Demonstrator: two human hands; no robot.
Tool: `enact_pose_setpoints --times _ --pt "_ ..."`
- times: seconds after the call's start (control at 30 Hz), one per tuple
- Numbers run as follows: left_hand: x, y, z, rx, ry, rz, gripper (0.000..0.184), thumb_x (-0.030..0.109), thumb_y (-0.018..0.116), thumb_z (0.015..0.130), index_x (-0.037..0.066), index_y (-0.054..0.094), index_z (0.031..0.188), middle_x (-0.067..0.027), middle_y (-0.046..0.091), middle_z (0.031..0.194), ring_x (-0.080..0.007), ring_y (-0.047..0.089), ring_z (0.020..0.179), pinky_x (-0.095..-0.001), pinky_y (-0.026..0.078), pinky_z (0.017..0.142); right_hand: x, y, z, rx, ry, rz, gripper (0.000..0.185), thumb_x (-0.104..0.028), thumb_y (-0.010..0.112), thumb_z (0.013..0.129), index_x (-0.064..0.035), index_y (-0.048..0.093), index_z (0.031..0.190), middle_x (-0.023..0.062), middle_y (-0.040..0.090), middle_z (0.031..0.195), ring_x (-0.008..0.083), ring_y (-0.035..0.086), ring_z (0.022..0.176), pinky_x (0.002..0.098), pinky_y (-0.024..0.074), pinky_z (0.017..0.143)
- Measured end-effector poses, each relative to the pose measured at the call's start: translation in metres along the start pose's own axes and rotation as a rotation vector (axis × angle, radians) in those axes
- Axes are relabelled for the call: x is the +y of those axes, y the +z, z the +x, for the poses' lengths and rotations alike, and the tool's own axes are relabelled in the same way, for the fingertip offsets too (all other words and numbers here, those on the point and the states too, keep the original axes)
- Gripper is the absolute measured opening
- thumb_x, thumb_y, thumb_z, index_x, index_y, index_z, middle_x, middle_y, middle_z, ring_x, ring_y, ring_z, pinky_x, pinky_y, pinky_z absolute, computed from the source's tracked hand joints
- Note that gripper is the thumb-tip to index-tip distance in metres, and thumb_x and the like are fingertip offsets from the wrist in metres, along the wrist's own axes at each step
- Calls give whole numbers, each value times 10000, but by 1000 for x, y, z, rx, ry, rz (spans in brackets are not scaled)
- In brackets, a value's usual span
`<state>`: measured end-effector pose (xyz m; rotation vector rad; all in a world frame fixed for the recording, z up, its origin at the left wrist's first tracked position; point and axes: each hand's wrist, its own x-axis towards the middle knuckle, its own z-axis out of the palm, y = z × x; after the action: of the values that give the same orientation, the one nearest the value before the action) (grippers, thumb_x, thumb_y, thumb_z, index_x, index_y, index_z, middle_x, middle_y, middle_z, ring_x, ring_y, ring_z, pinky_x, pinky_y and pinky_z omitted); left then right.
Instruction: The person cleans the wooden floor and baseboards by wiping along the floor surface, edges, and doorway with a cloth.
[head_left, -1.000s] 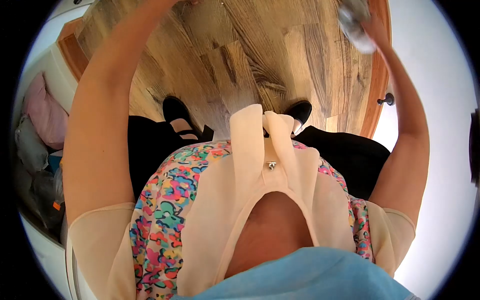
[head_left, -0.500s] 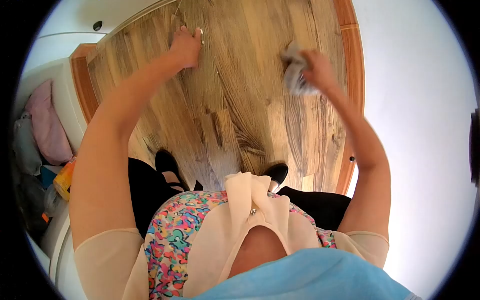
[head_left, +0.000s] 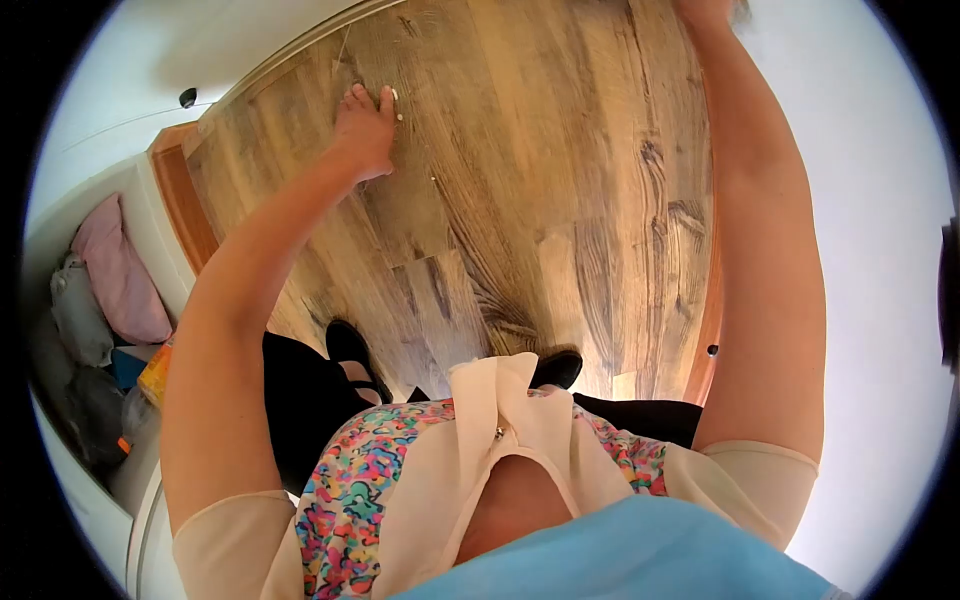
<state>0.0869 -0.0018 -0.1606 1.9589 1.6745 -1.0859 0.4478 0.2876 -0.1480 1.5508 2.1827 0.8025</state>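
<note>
From the head view, here's how it stands: my left hand (head_left: 365, 130) is out at 11 o'clock, palm down, fingers (head_left: 358, 93) spread, apparently resting on the wood floor (head_left: 560, 150), and I see nothing in its grip. My right hand (head_left: 706, 10) is up at 1 o'clock, cut by the top edge, so whether it's open or closed I can't tell.

Just beside that right hand, at its 3 o'clock, there's a sliver of a blurred grey thing (head_left: 741, 12) against the white panel (head_left: 880, 300). Held or merely alongside, I can't say, and too little shows to read a long axis. Either way the right hand is far the nearer; from the left hand, that sliver lies well apart, between 2 and 3 o'clock.

Now the left side, and here's the close pairing: two white bits (head_left: 395, 95) sit just off that spread hand, between 1 and 2 o'clock from its middle. A lone white speck (head_left: 433, 179) lies near it, at 4 o'clock. From the right hand they're all well off, around 8 o'clock, so left is nearer by a long way. All too small for me to call an axis.
</note>
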Motion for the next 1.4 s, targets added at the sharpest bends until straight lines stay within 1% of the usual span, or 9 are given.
enact_pose_setpoints --times 0.4,0.53,0.63,0.87,1.03,1.2,1.27,1.33,1.4 --pt "4 4 1 31 -29 72 1201 423 829 697 -30 89 1527 -413 219 1482 -507 334 1359 -469 346 1109 18 -5 -78 -301 114 262 342 -128 644 798 -22 627 1122 167 588 1145 356 519 1146 475 445 950" --pt "6 4 -1 30 -19 58 1213 433 837 680 -15 98 1532 -395 224 1492 -489 335 1368 -462 360 1103 24 18 -152 72 303 298 142 -120 623 812 -66 649 941 140 596 1121 334 500 1173 463 431 967" --pt "8 2 -7 61 -24 56 1216 458 839 678 -1 109 1535 -386 216 1499 -477 323 1380 -456 361 1107 41 16 -217 -231 186 313 723 -284 798 713 -44 423 1282 131 567 1234 351 537 1140 536 460 889" --pt "-11 40 -7 277 11 -83 1148 489 824 708 123 143 1557 -264 205 1562 -408 298 1416 -451 336 1134 54 20 -386 -259 298 333 744 -221 813 696 -29 411 1292 143 560 1223 354 527 1165 503 446 918" --pt "-76 86 30 422 181 -488 826 316 685 894 138 210 1545 -105 265 1582 -312 314 1427 -431 316 1150 52 28 -465 -398 398 267 609 -198 741 762 -10 464 1271 145 566 1194 331 553 1088 499 446 903" --pt "-84 32 -14 345 12 -403 761 314 641 915 111 243 1530 -116 297 1567 -327 336 1411 -429 325 1142 32 21 -475 -698 416 -18 443 -234 653 793 -8 618 1172 158 646 1121 324 629 1008 502 465 859" --pt "-95 42 -4 313 32 -386 746 316 635 915 96 262 1522 -135 311 1558 -335 344 1405 -431 328 1138 28 14 -467 -1030 280 360 431 -298 621 806 -26 676 1136 205 665 1156 343 652 1043 505 495 843" --pt "-114 65 25 398 130 -326 739 313 648 898 64 302 1502 -182 365 1518 -341 369 1387 -431 340 1126 10 67 -465 -947 99 623 397 -332 603 812 -63 725 1078 213 655 1196 364 648 1074 491 513 860" --pt "-88 46 -6 332 98 -297 740 299 658 889 53 313 1496 -198 385 1499 -346 378 1380 -430 342 1124 -3 40 -435 -899 266 678 479 -337 624 802 -96 655 1215 188 658 1183 399 637 1043 463 513 886"
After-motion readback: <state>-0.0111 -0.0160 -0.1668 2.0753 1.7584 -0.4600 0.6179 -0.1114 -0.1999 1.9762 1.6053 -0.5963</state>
